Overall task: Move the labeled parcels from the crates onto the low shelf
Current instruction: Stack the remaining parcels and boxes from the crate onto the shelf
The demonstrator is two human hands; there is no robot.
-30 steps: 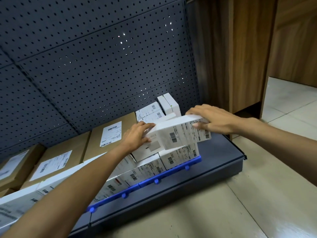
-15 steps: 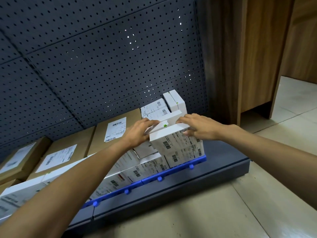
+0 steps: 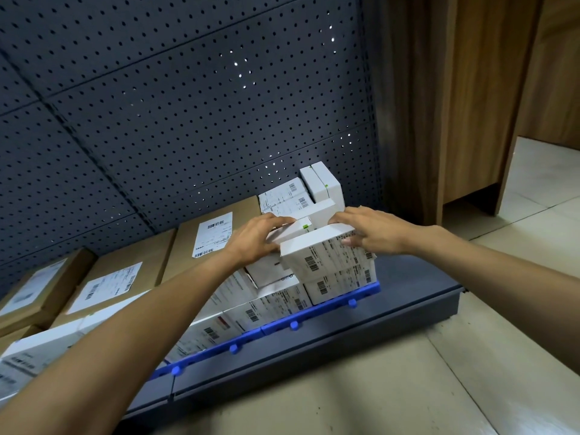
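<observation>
Two boxes are gripped: labelled parcel (image 3: 326, 257) by right hand (image 3: 375, 233), half-hidden white box (image 3: 290, 231) by left hand (image 3: 255, 238); label print unreadable.

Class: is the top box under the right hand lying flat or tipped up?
Flat: the box sits level on the box beneath, with the right hand holding its top edge.

Dark grey perforated back panel (image 3: 157, 120) rising behind, a few of its holes glinting with light, wood-grain cabinet (image 3: 455, 105) just to its right, a shadowed gap beneath it, pale tiled floor (image 3: 408, 387) in front, thin grout lines crossing it.
</observation>
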